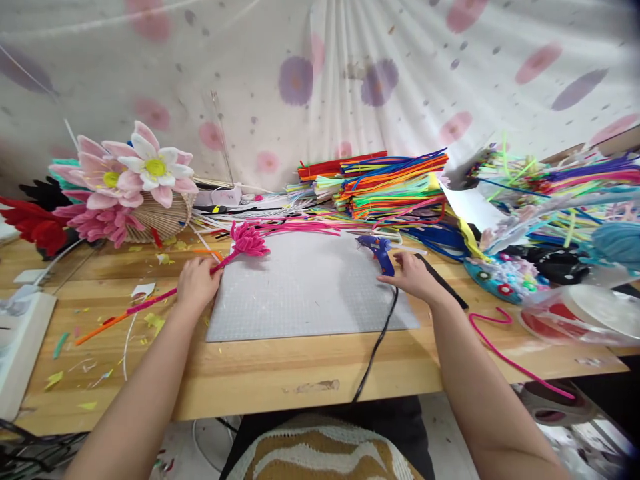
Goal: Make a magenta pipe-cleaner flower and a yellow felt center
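Note:
My left hand (197, 283) is closed around the stem of a pink pipe-cleaner flower (249, 241). Its fluffy head leans over the left top corner of a grey cutting mat (300, 293). Behind the hand the stem (150, 301) runs down left, wrapped in pink, then bare orange at its end. At the mat's right side, a blue hot glue gun (379, 253) points its nozzle left, its black cord trailing toward the front edge. My right hand (415, 275) has its thumb and fingers about the gun's handle; part of the grip is hidden.
Bundles of coloured pipe cleaners (390, 187) lie along the back. Finished flowers (135, 167) stand at the left, near a white power strip (25, 347). Yellow scraps (155, 323) litter the left side. A pink pipe cleaner (520, 367) and a clear-wrapped roll (583, 313) lie right.

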### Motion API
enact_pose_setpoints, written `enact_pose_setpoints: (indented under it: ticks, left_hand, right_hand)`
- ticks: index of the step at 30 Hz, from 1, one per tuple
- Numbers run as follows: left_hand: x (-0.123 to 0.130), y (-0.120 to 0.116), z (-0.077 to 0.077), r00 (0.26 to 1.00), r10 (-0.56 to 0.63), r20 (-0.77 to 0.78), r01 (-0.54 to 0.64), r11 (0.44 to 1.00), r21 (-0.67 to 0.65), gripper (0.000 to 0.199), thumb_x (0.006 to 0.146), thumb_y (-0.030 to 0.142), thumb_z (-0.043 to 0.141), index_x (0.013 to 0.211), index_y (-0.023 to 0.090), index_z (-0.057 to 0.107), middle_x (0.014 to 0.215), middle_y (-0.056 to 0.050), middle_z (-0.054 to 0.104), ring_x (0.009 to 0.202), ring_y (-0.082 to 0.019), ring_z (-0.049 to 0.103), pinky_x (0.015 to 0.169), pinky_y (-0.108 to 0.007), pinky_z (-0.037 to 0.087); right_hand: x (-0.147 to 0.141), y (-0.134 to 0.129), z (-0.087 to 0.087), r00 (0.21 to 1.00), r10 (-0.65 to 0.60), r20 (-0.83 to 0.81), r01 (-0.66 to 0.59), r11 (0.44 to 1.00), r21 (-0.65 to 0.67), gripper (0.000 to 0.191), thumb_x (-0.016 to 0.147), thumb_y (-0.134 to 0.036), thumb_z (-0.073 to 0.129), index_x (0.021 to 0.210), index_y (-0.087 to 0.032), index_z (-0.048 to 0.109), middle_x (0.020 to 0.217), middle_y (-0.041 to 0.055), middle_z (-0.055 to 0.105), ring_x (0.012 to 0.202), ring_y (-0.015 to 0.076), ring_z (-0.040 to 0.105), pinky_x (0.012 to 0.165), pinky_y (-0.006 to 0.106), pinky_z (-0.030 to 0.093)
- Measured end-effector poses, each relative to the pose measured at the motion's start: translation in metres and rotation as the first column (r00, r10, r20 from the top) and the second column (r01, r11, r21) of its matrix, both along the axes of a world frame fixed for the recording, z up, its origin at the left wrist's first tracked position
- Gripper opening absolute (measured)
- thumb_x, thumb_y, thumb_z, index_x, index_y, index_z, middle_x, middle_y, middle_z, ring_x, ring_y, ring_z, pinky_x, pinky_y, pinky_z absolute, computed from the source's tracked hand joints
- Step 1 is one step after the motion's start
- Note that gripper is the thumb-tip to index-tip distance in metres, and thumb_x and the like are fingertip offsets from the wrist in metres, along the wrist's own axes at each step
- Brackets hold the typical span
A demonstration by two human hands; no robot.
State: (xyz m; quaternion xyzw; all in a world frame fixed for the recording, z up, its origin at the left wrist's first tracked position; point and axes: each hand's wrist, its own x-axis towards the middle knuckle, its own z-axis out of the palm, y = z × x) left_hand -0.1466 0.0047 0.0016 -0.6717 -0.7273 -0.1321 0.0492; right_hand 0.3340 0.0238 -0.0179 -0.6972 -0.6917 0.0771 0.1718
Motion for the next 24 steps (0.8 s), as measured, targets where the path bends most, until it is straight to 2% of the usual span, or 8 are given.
enact_pose_setpoints:
  ticks: [2,6,8,11,13,19,21,24]
  left_hand:
    - [-0.005,0.005,-0.005,0.999,0.037,0.036,-0.035,0.998,-0.052,0.025,0.081,0.028,0.038,0.089,0.017,0.058,0.099,-0.015,0.059,0.097,-0.031,0.051,0.082,-0.042,0.039]
    - [-0.011,0.01,-0.009,0.982,0.118,0.148,-0.112,0.992,-0.05,0.027,0.084,0.03,0.032,0.093,0.018,0.054,0.096,-0.013,0.061,0.091,-0.027,0.055,0.075,-0.039,0.042]
    - [-0.011,0.012,-0.011,0.987,0.059,0.152,-0.05,0.997,-0.063,0.025,0.082,0.035,0.037,0.094,0.018,0.053,0.096,-0.012,0.061,0.091,-0.026,0.055,0.077,-0.037,0.042]
    - [-0.01,0.015,-0.018,0.994,-0.008,0.108,0.015,0.998,-0.064,0.021,0.079,0.033,0.043,0.088,0.018,0.054,0.095,-0.011,0.062,0.093,-0.026,0.055,0.081,-0.037,0.042]
    - [-0.009,0.018,-0.022,0.996,0.022,0.086,-0.019,0.999,-0.03,0.019,0.08,0.029,0.042,0.086,0.017,0.055,0.094,-0.012,0.062,0.093,-0.027,0.054,0.082,-0.038,0.042]
    - [-0.016,0.028,-0.021,0.982,0.134,0.131,-0.146,0.985,0.088,0.024,0.08,0.026,0.039,0.093,0.014,0.055,0.092,-0.016,0.061,0.09,-0.03,0.055,0.079,-0.043,0.042]
    - [-0.02,0.034,-0.019,0.974,0.158,0.165,-0.176,0.979,0.104,0.023,0.079,0.026,0.04,0.093,0.014,0.055,0.091,-0.016,0.061,0.089,-0.031,0.055,0.078,-0.043,0.043]
    - [-0.023,0.043,-0.019,0.958,0.194,0.213,-0.227,0.964,0.141,0.022,0.079,0.026,0.04,0.092,0.014,0.055,0.093,-0.017,0.06,0.09,-0.031,0.056,0.079,-0.044,0.043]
  right_hand:
    - [0.006,-0.008,-0.003,0.998,-0.027,0.064,0.028,0.999,-0.019,0.066,0.055,-0.058,0.066,0.103,-0.015,0.051,0.106,0.0145,0.056,0.101,0.0296,0.051,0.086,0.039,0.039]
    - [0.003,-0.018,0.001,0.986,-0.033,0.165,0.048,0.995,-0.087,0.055,0.057,-0.059,0.063,0.091,-0.017,0.053,0.093,0.0119,0.058,0.092,0.027,0.053,0.08,0.036,0.041]
    - [-0.007,-0.02,0.011,0.974,-0.046,0.221,0.08,0.986,-0.147,0.045,0.061,-0.06,0.059,0.078,-0.019,0.053,0.082,0.01,0.058,0.082,0.025,0.055,0.071,0.034,0.041]
    - [-0.025,-0.022,0.032,0.976,0.024,0.217,0.062,0.923,-0.381,0.042,0.069,-0.061,0.05,0.065,-0.019,0.051,0.067,0.0056,0.056,0.063,0.0186,0.053,0.057,0.029,0.036]
    - [-0.039,-0.023,0.043,0.978,0.13,0.162,-0.033,0.867,-0.497,0.043,0.073,-0.06,0.046,0.064,-0.019,0.05,0.064,0.0039,0.056,0.058,0.0156,0.05,0.053,0.027,0.032]
    - [-0.094,-0.013,0.051,0.874,0.486,0.009,-0.395,0.72,-0.57,0.035,0.077,-0.05,0.05,0.07,-0.017,0.058,0.07,0.0043,0.06,0.062,0.0132,0.049,0.053,0.023,0.028]
    - [-0.123,-0.004,0.047,0.812,0.579,-0.076,-0.521,0.659,-0.543,0.027,0.077,-0.043,0.052,0.076,-0.017,0.061,0.073,0.0038,0.062,0.063,0.0126,0.049,0.054,0.023,0.028]
    - [-0.179,0.013,0.036,0.702,0.673,-0.23,-0.705,0.614,-0.355,0.015,0.079,-0.027,0.051,0.08,-0.016,0.062,0.077,0.0023,0.062,0.066,0.0105,0.05,0.059,0.021,0.031]
